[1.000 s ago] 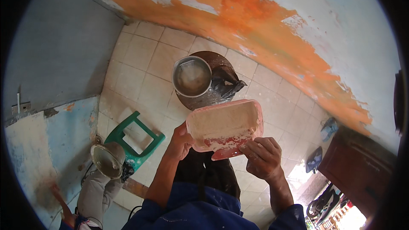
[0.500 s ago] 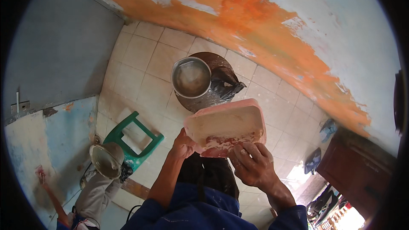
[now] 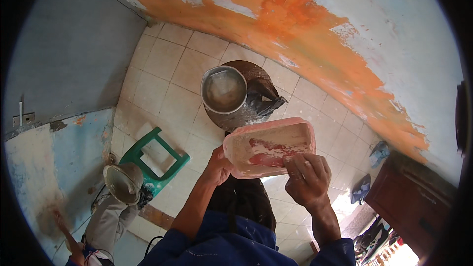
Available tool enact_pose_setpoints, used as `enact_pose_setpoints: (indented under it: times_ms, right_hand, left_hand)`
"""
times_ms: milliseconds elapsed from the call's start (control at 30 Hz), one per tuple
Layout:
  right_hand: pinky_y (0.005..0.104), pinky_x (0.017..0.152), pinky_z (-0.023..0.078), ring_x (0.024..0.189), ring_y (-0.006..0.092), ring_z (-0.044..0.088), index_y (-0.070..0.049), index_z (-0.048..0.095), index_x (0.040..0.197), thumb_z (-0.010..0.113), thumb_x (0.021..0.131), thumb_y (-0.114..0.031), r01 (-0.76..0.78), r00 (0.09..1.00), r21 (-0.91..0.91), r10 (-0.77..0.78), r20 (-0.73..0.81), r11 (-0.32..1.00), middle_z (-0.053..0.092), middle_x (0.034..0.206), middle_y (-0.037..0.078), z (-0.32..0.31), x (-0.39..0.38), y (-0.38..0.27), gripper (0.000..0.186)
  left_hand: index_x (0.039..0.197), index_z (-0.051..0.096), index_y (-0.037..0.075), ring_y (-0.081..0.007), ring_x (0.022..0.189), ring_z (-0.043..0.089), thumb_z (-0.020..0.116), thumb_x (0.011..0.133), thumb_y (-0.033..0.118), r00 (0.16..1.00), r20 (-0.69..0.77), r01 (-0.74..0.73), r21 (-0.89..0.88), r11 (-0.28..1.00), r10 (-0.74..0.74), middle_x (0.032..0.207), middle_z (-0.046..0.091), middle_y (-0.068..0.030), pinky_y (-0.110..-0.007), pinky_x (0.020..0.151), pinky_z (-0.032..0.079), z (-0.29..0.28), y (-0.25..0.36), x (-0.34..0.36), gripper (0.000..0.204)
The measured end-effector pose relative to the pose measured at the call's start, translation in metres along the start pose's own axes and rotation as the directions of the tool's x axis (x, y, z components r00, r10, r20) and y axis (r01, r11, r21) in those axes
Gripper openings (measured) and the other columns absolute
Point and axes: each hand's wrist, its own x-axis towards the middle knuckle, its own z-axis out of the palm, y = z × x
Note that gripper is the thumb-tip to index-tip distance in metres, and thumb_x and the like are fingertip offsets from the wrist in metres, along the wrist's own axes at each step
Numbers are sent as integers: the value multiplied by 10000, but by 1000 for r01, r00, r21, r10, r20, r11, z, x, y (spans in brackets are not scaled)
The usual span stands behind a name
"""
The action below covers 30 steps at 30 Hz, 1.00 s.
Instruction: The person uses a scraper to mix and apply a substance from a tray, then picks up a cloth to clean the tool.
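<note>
My left hand (image 3: 219, 166) grips the near left end of a pink rectangular plastic tub (image 3: 308, 130), holding it up in front of my body. Pale, creamy paste (image 3: 241, 143) coats its inside. My right hand (image 3: 309, 177) is closed at the tub's near right edge, with whitened fingertips pinching what looks like a flat red spreader (image 3: 266, 156). The spreader reaches into the tub and is smeared with paste. Its grip end is hidden by my fingers.
Beyond the tub, a metal pot (image 3: 223, 90) of cloudy water stands on a round dark stool (image 3: 256, 71) beside a black plastic bag (image 3: 263, 99). To the left are a green plastic stool (image 3: 165, 155), a bucket (image 3: 123, 183) and a co-worker's arm (image 3: 66, 231). A patchy orange wall (image 3: 305, 34) rises ahead.
The tub has shifted slightly right, and my left hand with it. My right hand has moved right, and more red shows inside the tub. The co-worker's hand has moved slightly on the wall.
</note>
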Motion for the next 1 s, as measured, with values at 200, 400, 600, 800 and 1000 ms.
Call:
enact_pose_setpoints:
  times_ms: [200, 400, 600, 800, 1000]
  right_hand:
    - [364, 671, 514, 893, 252, 603, -3, 678, 932, 693, 598, -53, 56, 995, 34, -53, -85, 998, 619, 969, 95, 22, -8, 4, 338]
    - [346, 684, 521, 929, 236, 610, -23, 687, 895, 716, 625, -64, 114, 988, 164, -129, 85, 980, 632, 989, 76, 13, -20, -10, 275]
    - [325, 599, 504, 880, 239, 622, -31, 705, 917, 670, 611, -35, 62, 992, 5, -61, -107, 998, 650, 954, 77, -1, -23, 5, 308]
    - [344, 624, 521, 873, 251, 626, 0, 696, 942, 664, 618, -50, 63, 992, 48, -57, -115, 997, 645, 967, 94, 27, -27, 1, 330]
    - [347, 635, 529, 906, 256, 622, -33, 706, 886, 689, 616, -52, 114, 993, 127, -110, -37, 985, 652, 988, 80, 9, -34, -9, 271]
  left_hand:
    - [1307, 416, -87, -249, 1113, 602, 544, 603, -64, 995, -92, 42, 47, 998, -38, 1223, 569, -174, -323, 942, 520, 24, 5, 0, 717]
    - [1338, 405, -81, -249, 1163, 570, 502, 615, -89, 997, -66, 50, 24, 998, -49, 1270, 546, -163, -338, 986, 486, 17, 11, 0, 729]
    - [1354, 397, -78, -244, 1197, 547, 498, 602, -89, 995, -95, -6, 96, 995, 15, 1287, 540, -154, -340, 1010, 467, 8, 1, -5, 759]
    - [1295, 433, -92, -255, 1120, 594, 532, 613, -55, 995, -65, -75, 87, 993, 81, 1221, 575, -163, -334, 946, 511, 15, 3, -10, 690]
    - [1376, 383, -70, -246, 1233, 521, 516, 632, -73, 997, -77, -13, 113, 993, 21, 1322, 518, -159, -338, 1012, 464, 16, 14, -15, 756]
